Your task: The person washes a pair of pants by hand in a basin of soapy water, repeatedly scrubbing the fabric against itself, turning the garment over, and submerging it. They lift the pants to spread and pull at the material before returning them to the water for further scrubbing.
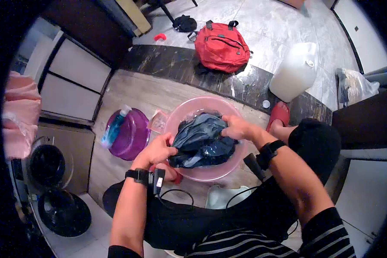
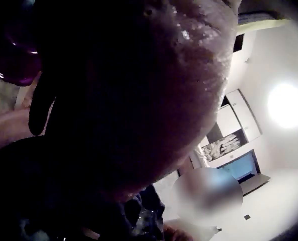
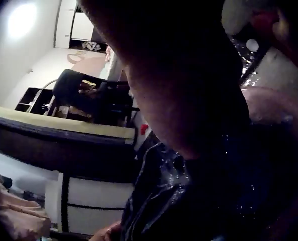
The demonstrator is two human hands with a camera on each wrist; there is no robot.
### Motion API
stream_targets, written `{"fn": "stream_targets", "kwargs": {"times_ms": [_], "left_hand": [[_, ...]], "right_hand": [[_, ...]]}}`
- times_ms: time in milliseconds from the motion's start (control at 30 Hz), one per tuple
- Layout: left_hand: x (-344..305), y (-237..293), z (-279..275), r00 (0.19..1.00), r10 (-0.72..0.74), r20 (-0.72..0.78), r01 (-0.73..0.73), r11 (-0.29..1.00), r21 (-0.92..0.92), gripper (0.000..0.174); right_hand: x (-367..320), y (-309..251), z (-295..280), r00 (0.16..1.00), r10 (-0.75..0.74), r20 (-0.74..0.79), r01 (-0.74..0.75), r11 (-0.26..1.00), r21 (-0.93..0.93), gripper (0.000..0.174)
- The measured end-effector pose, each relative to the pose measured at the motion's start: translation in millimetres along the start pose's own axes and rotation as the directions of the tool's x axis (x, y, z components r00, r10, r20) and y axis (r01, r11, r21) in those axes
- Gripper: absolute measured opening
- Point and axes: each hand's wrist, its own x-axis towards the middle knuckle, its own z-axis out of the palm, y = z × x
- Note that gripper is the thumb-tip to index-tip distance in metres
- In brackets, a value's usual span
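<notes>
A wet dark blue-grey garment (image 1: 202, 135) is bunched up over the pink basin (image 1: 182, 107), part of it down in the water. On its left edge my left hand (image 1: 158, 149) grips the fabric between thumb and fingers. The upper right of the cloth is pinched by my right hand (image 1: 238, 128). Between the two hands the fabric is stretched in folds. In the right wrist view the glistening garment (image 3: 164, 186) hangs below the dark shape of the hand. The left wrist view is mostly filled by the shadowed left hand (image 2: 189, 90).
Left of the basin stands a purple basin (image 1: 137, 133) with a blue bottle (image 1: 112, 129) lying across it. A small pink box (image 1: 158, 121) sits between them. Beyond are a red backpack (image 1: 222, 47) and a white jug (image 1: 294, 73). A red slipper (image 1: 279, 114) is at the right.
</notes>
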Motion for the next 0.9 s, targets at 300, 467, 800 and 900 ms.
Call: {"fn": "stream_targets", "kwargs": {"times_ms": [300,467,800,900], "left_hand": [[-36.1,48.4,-8.6,0.984,-0.113,0.136,0.106,0.992,0.062,0.048],[-15.9,37.5,12.4,0.978,-0.169,0.124,0.175,0.984,-0.043,0.040],[33.0,10.2,48.6,0.985,0.138,0.099,-0.018,0.664,-0.748,0.046],[26.3,24.1,32.7,0.989,0.115,-0.091,-0.133,0.446,-0.885,0.040]], "right_hand": [[-33.9,-45.7,-26.7,0.995,-0.061,0.079,0.039,0.966,0.255,0.034],[-18.2,-43.7,-6.7,0.996,-0.059,0.071,0.016,0.869,0.494,0.032],[7.9,-49.8,2.9,0.974,0.048,0.220,-0.212,0.520,0.827,0.034],[8.4,-50.3,-5.9,0.979,0.093,0.182,-0.203,0.527,0.825,0.035]]}}
